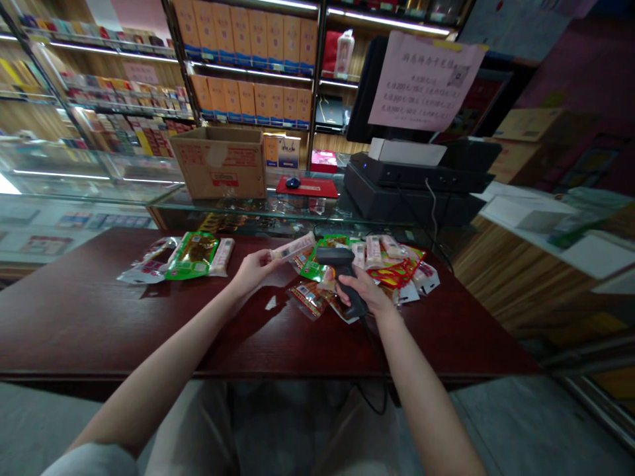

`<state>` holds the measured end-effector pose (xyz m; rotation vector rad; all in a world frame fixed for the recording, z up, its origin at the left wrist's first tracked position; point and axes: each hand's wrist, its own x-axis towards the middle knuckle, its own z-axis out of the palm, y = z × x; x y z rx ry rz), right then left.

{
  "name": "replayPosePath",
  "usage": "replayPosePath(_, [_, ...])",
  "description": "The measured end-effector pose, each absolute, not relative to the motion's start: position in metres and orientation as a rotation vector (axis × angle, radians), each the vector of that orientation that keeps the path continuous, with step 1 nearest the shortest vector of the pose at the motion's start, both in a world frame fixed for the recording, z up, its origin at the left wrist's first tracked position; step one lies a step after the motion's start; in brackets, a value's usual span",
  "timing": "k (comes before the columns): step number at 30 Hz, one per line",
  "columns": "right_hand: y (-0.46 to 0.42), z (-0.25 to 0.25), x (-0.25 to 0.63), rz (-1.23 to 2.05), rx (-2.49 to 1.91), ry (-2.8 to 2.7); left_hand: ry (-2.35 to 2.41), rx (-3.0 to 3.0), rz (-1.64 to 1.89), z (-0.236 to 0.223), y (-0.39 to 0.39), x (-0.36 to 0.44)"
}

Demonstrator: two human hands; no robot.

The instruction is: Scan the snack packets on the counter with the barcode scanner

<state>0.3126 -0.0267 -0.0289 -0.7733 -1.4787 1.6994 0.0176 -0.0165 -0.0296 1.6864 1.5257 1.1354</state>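
My left hand (255,270) pinches one end of a white wrapped snack stick (294,247), held slightly above the table with a barcode facing up. Around the handle of a black barcode scanner (342,274), my right hand (364,291) is closed. The scanner's head points left at the stick. Behind and beside the scanner lies a pile of snack packets, among them a red packet (397,268), white sticks (374,252) and a clear packet (308,297). Off to the left are a green packet (194,254), another white stick (221,256) and a silvery packet (149,261).
All this lies on a dark red wooden table (99,324). Behind it, a glass counter bears a cardboard box (223,165), a mouse on a red mat (317,188) and a black till (407,195). The scanner's cable (372,403) hangs over the front edge.
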Motion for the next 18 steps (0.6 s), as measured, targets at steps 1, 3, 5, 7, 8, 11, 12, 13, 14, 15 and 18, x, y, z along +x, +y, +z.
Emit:
replayPosePath(1, [-0.027, -0.029, 0.312, 1.702, -0.773, -1.492, 1.525, 1.74, 1.121, -0.028, -0.02, 0.019])
replayPosePath(3, [-0.027, -0.028, 0.312, 1.704, -0.78, -1.514, 1.543, 1.838, 1.098, -0.027, -0.025, 0.021])
replayPosePath(5, [-0.026, -0.029, 0.313, 1.701, -0.788, -1.519, 1.587, 1.89, 1.086, -0.027, -0.029, 0.022])
replayPosePath(7, [-0.025, -0.029, 0.314, 1.693, -0.792, -1.504, 1.676, 1.946, 1.06, -0.026, -0.031, 0.018])
replayPosePath(8, [-0.024, -0.029, 0.315, 1.685, -0.788, -1.491, 1.755, 1.975, 1.04, -0.025, -0.031, 0.014])
replayPosePath(11, [-0.024, -0.026, 0.317, 1.645, -0.773, -1.438, 2.115, 2.078, 0.915, -0.019, -0.031, -0.008])
replayPosePath(12, [-0.025, -0.025, 0.317, 1.629, -0.777, -1.42, 2.249, 2.12, 0.843, -0.018, -0.03, -0.018])
replayPosePath(13, [-0.025, -0.024, 0.317, 1.613, -0.785, -1.403, 2.379, 2.157, 0.765, -0.017, -0.03, -0.029])
replayPosePath(14, [-0.026, -0.022, 0.317, 1.599, -0.796, -1.391, 2.489, 2.194, 0.662, -0.016, -0.031, -0.04])
replayPosePath(15, [-0.027, -0.021, 0.317, 1.587, -0.807, -1.381, 2.588, 2.207, 0.559, -0.016, -0.031, -0.05])
replayPosePath(18, [-0.027, -0.019, 0.317, 1.571, -0.828, -1.368, 2.792, 2.122, 0.323, -0.018, -0.034, -0.073])
